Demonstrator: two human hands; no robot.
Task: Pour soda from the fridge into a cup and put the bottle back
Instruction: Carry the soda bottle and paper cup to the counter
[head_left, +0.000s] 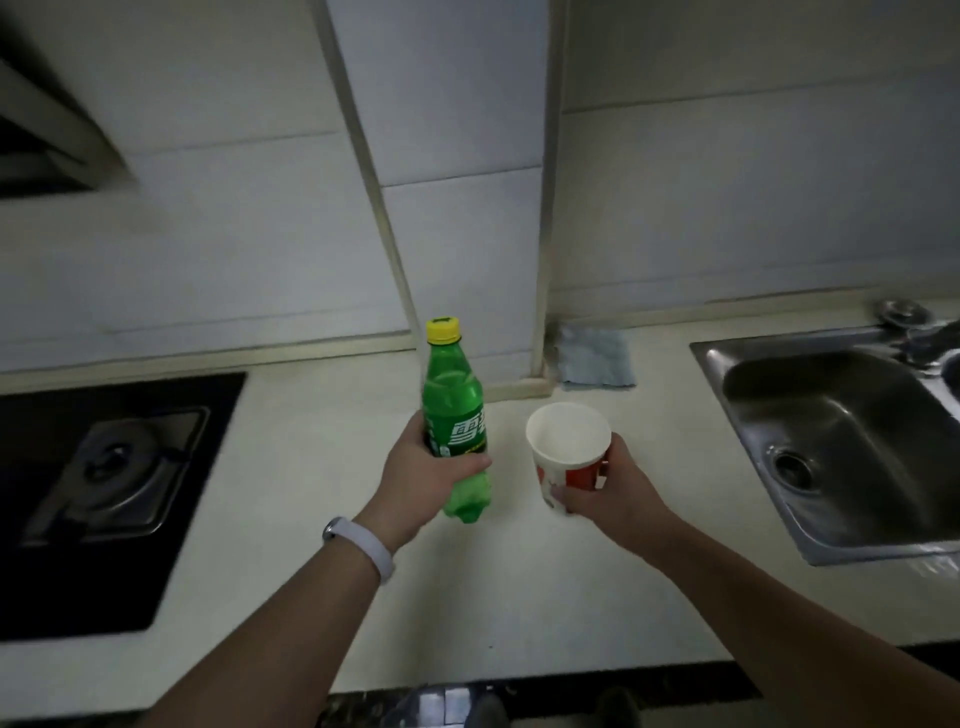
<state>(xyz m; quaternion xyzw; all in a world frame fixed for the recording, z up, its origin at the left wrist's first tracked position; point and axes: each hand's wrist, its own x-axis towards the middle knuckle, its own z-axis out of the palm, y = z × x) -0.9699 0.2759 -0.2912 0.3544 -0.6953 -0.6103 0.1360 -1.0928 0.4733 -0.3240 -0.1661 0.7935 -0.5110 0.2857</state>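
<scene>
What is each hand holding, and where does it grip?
Left hand grips the green bottle around its middle; right hand holds the paper cup near its base.

gas hob far left | steel sink right | blue cloth by wall | pale counter

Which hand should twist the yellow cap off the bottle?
Probably the right hand. The left hand already grips the bottle upright around its middle, cap on. The right holds only the empty cup, so it could set that down and twist.
</scene>
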